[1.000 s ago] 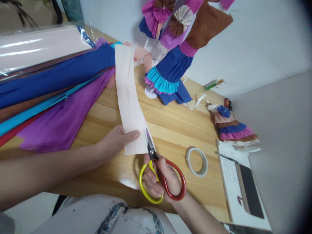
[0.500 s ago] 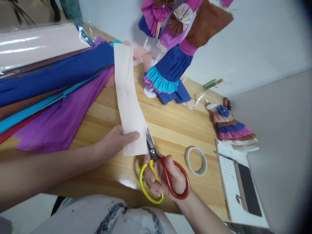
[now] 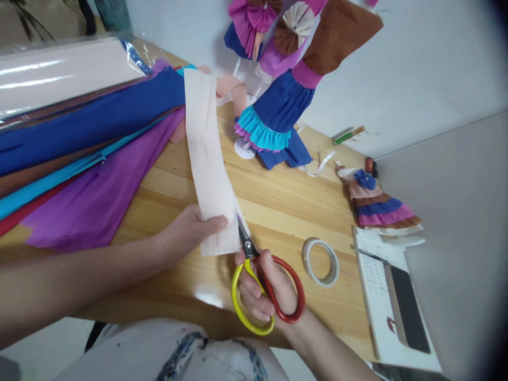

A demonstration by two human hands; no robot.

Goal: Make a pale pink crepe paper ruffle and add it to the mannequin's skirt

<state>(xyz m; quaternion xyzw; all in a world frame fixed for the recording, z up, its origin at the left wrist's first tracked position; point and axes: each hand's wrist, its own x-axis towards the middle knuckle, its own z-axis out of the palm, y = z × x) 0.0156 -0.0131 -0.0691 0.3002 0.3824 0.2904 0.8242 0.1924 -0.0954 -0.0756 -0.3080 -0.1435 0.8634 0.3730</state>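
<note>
Paper strip (image 3: 208,164) is being pinched near its lower end by the left hand (image 3: 190,230), thumb on top, so that the end is being kept flat and steady over the table (image 3: 278,206) while the rest is trailing away across the coloured sheets (image 3: 91,153). Scissors (image 3: 257,275) are being gripped by the right hand (image 3: 265,288), fingers through the yellow and red loops, with the blades being set against the strip's right edge just beside the left thumb. Tape roll (image 3: 320,262) is lying near the right hand, apart from it
</note>
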